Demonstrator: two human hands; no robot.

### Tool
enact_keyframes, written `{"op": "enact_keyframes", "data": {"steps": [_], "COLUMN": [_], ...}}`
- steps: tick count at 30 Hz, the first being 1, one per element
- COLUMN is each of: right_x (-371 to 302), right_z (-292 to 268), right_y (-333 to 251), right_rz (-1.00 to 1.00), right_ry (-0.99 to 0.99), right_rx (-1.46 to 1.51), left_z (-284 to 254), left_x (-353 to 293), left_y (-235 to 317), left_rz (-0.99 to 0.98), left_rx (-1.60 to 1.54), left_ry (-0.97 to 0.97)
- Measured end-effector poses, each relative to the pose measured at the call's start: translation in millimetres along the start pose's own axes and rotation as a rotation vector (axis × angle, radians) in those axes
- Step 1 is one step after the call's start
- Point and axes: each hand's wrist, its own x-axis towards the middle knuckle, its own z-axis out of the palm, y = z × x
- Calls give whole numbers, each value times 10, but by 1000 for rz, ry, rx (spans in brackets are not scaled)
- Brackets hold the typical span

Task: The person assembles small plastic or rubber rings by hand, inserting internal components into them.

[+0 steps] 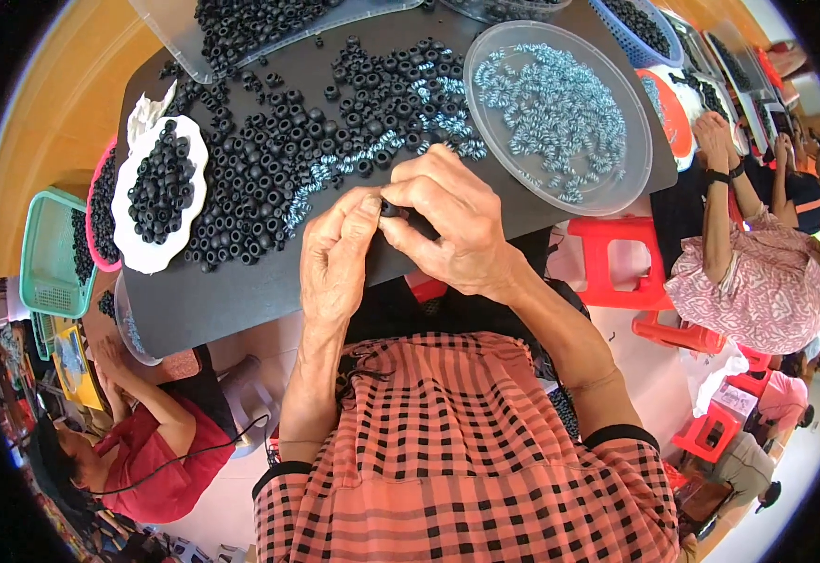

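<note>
1. Your left hand (337, 258) and right hand (452, 230) meet at the near edge of the dark table (213, 300). Both are pinched shut on one small black bead (390, 208), held between the fingertips just above the table edge.

2. By the look of it, the step in hand is working that single bead: fitting or threading it. What it goes onto is hidden by your fingers, so I cannot tell whether a cord or pin is there.

3. Just beyond your knuckles lies the loose heap of black beads (269, 178), with blue-and-white striped beads (429, 103) mixed in along its right side.

4. To your right sits a clear round lid (616, 188) holding more striped beads. To your left a white scalloped dish (147, 253) holds black ones, and a clear tray (170, 38) of black beads stands at the far edge.

5. The next move likely calls for a steady pinch: keep one hand's grip tight while the other shifts, because the bead is small and round and could roll off the table edge into your lap.

6. Other people sit at either side; their hands are well apart from yours.
</note>
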Motion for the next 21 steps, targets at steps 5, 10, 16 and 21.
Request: {"op": "enact_keyframes", "data": {"steps": [5,10,16,21], "right_x": [-3,16,6,-3], "right_z": [41,29,7,-122], "right_y": [-3,-62,-61,-78], "right_rz": [46,136,135,132], "right_ry": [23,8,40,93], "right_rx": [42,105,122,105], "left_z": [47,76,125,178], "left_x": [14,-2,5,22], "left_y": [-6,-10,51,73], "left_rz": [91,87,76,166], "left_rx": [-12,-85,-153,280], "left_ry": [60,78,141,141]}}
